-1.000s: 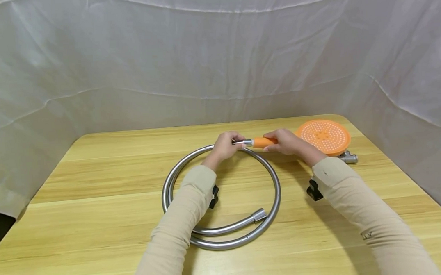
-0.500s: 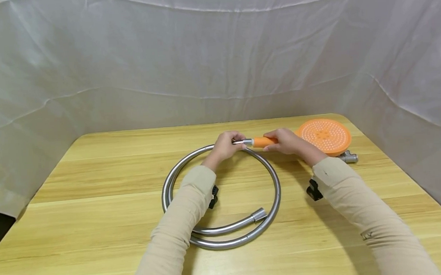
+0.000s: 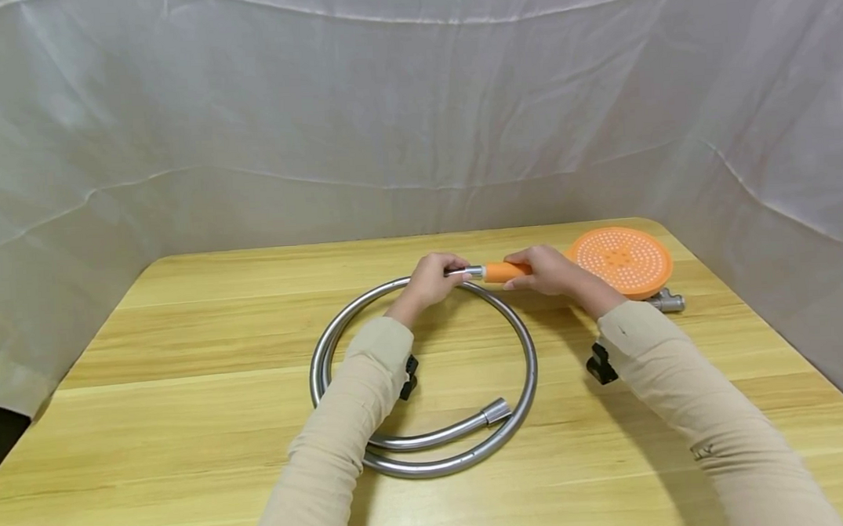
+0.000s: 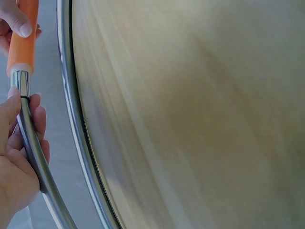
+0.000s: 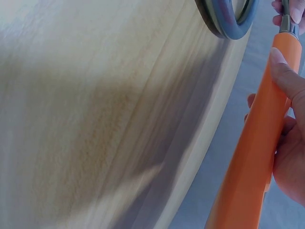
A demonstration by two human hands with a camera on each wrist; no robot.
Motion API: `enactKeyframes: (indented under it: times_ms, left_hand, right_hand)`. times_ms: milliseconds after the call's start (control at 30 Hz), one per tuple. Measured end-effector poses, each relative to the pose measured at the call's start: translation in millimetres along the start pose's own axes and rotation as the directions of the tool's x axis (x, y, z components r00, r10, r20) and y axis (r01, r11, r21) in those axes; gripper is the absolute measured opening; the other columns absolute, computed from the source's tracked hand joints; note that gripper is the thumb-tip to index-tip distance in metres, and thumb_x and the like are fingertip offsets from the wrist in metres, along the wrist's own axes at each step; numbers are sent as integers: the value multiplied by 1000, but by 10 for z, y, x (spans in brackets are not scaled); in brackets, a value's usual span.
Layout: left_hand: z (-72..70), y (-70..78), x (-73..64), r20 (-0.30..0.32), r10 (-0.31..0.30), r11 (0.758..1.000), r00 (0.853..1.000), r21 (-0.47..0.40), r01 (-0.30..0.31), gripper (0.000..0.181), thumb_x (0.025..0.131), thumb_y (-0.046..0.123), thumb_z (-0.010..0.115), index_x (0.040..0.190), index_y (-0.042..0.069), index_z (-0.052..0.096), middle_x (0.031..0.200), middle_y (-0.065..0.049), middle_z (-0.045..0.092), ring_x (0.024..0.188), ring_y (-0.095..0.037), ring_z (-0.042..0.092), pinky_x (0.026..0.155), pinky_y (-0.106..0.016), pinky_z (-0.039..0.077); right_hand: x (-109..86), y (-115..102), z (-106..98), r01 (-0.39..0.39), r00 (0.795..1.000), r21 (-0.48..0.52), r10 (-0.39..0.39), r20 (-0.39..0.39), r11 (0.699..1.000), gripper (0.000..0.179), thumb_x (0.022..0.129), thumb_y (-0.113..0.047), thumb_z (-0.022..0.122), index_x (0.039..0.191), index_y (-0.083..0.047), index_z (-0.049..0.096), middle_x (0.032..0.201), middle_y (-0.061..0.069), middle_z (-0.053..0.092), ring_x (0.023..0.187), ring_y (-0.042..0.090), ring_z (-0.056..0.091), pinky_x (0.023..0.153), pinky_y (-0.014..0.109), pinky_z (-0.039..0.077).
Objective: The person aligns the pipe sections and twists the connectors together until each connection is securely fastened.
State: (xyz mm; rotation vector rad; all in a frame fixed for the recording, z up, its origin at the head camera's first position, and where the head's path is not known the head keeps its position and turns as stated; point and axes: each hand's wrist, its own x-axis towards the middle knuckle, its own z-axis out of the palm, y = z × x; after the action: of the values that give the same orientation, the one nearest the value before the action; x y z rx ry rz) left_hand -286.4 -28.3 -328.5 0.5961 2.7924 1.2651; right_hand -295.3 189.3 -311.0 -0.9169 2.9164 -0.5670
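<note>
An orange hand shower (image 3: 622, 262), its round perforated face up, is held by the handle (image 5: 257, 138) in my right hand (image 3: 550, 271), thumb along one side and fingers round the other. My left hand (image 3: 432, 280) pinches the metal hose (image 4: 35, 148) just below its chrome end nut (image 4: 20, 82), with the thumb on one side and fingers behind. That nut sits against the end of the orange handle, in line with it. From there the hose lies in a wide loop on the table, its free end with a flared nut (image 3: 496, 411) near the loop's front.
A small grey metal fitting (image 3: 669, 301) lies partly under the shower head at the right. The wooden table (image 3: 189, 430) has pale cloth (image 3: 415, 114) hung behind it and at both sides. Dark wrist cameras hang under both sleeves.
Both hands stay in place at the joint between hose and handle. The shower head's face has shifted very slightly; the hose loop lies as before.
</note>
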Motion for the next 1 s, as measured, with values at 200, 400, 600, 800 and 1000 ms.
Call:
enactKeyframes:
  times_ms: [200, 400, 600, 800, 1000]
  left_hand:
    - [1, 9, -10, -8, -9, 1000, 1000, -11, 8, 24, 89, 14, 62, 110, 2, 66, 104, -12, 68, 94, -20, 61, 83, -27, 49]
    - [4, 1, -7, -22, -15, 1000, 1000, -28, 14, 21, 86, 11, 65, 106, 3, 66, 105, -11, 66, 96, -21, 60, 85, -29, 49]
    - [4, -1, 2, -21, -37, 999, 999, -37, 36, 23, 84, 12, 68, 106, 5, 64, 107, -9, 65, 97, -21, 60, 85, -30, 49]
    - [7, -8, 11, -16, -28, 998, 999, -61, 27, 29, 83, 11, 68, 111, 4, 63, 105, -11, 67, 97, -21, 61, 86, -29, 49]
    - [12, -19, 22, -7, -3, 999, 1000, -52, 2, 29, 86, 14, 66, 112, 2, 65, 108, -12, 68, 97, -21, 62, 86, -27, 50]
  right_hand:
    - [-5, -3, 5, -10, 1000, 1, 10, 1, 1000, 31, 83, -19, 70, 106, 0, 65, 80, 8, 59, 70, 18, 45, 66, 30, 36]
    - [0, -10, -1, -11, 1000, 0, 11, 4, 1000, 30, 83, -19, 70, 106, 0, 65, 80, 8, 59, 70, 19, 46, 66, 30, 36]
    - [10, -15, -15, -4, 1000, -8, 4, 5, 1000, 27, 83, -18, 70, 103, -1, 65, 76, 7, 57, 68, 17, 45, 65, 29, 35]
    - [11, -18, -37, -14, 1000, -18, 14, 12, 1000, 29, 83, -18, 70, 105, 0, 65, 77, 8, 57, 68, 18, 45, 64, 29, 35]
    - [6, -14, -56, -6, 1000, -27, 7, 17, 1000, 32, 83, -18, 70, 108, 1, 65, 79, 9, 59, 70, 19, 46, 64, 29, 36]
